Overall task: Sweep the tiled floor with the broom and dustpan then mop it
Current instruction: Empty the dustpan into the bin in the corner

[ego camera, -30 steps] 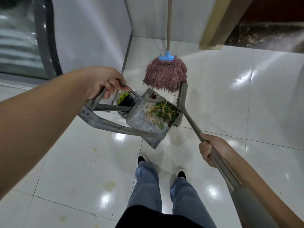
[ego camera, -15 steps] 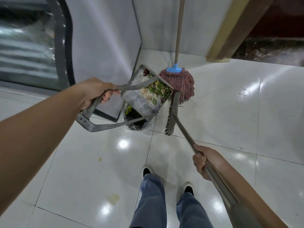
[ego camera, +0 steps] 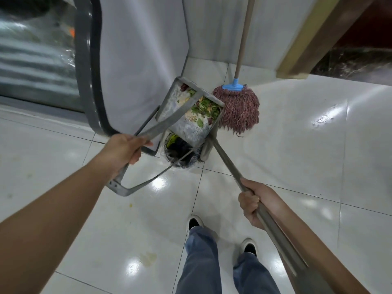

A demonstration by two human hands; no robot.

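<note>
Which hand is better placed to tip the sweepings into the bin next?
Left. The left hand grips the dustpan handle, holding the loaded pan right above the bin. The right hand grips the broom handle off to the side.

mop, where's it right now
In the head view the mop stands upright in the far corner, upper centre, its handle leaning against the wall, just right of the raised dustpan and beyond the bin.

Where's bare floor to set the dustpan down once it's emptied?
Free: the tiles right of the mop, out to the dark doorway, and the tiles left of the shoes, under the left hand. Crowded: the corner, where the dustpan, bin, mop and broom bunch together.
</note>
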